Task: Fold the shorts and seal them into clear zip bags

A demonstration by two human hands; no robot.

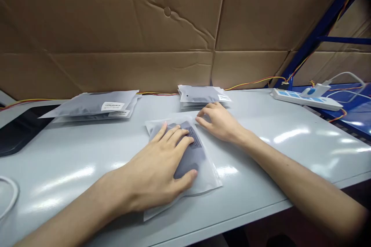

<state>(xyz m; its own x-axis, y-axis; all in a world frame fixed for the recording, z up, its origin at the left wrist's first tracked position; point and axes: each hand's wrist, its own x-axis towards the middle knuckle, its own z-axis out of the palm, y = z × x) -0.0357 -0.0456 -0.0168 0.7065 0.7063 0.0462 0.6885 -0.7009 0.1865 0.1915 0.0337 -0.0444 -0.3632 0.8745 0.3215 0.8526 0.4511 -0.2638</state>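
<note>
A frosted plastic bag [210, 173] with a dark flat item inside lies on the table in front of me. Its edges do not line up, and another bag's corner seems to show beneath it. My left hand [160, 166] rests flat on top, fingers spread, covering much of the bag. At the bag's far right corner, the thumb and fingertips of my right hand [217, 121] come together in a pinch on its edge. Just beyond that hand sits a small stack of similar bags [199, 94], the top one bearing a white label.
More labelled frosted bags [92, 104] are stacked at the back left, partly over a black flat object [23, 131]. A white power strip [307, 99] with a plugged-in charger lies back right. Cardboard [174, 27] stands behind the table. A white cable [11, 197] curves at the left edge.
</note>
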